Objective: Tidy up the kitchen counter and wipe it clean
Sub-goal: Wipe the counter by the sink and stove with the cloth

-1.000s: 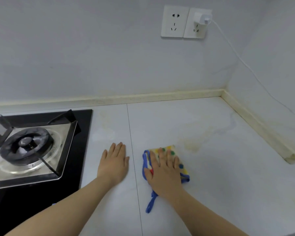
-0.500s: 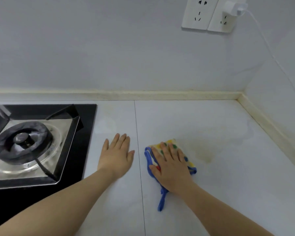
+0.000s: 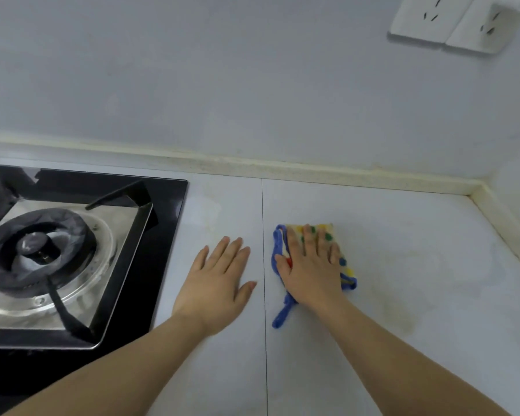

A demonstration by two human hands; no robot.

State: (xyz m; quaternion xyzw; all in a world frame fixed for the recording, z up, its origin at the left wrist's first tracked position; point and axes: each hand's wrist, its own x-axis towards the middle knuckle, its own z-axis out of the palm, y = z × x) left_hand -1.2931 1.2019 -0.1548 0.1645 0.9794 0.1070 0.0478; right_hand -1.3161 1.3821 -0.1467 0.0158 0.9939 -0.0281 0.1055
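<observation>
Counter: pale stone-look kitchen counter (image 3: 373,355) is running into a corner under a grey wall, with a thin seam line passing between my two hands.
Clutter: nothing loose is standing on the part I am seeing, so I am judging the tidying as done here; what lies outside the view I cannot tell.
Cloth: the yellow dotted cloth (image 3: 347,267) with blue edging is lying flat on the counter just right of the seam, its blue loop trailing back toward me.
Right hand: my right hand (image 3: 311,270) is pressing down on the cloth with fingers stretched out flat and slightly spread, pinning it under the palm rather than gripping it.
Left hand: my left hand (image 3: 218,280) is lying flat on the bare counter just left of the seam, fingers extended, holding nothing, bracing me.
Stove: the gas stove (image 3: 72,253) is sitting to the left, near my left hand but apart from it.
Still dirty: a faint yellowish stain (image 3: 403,316) is showing on the counter to the right of the cloth, and light discolouring is showing near the back edge strip (image 3: 312,172).
Progress: I am judging the wiping as under way but not finished, with the stained patch and the corner still waiting.
Sockets: two wall sockets (image 3: 451,22) are hanging well above the corner.
</observation>
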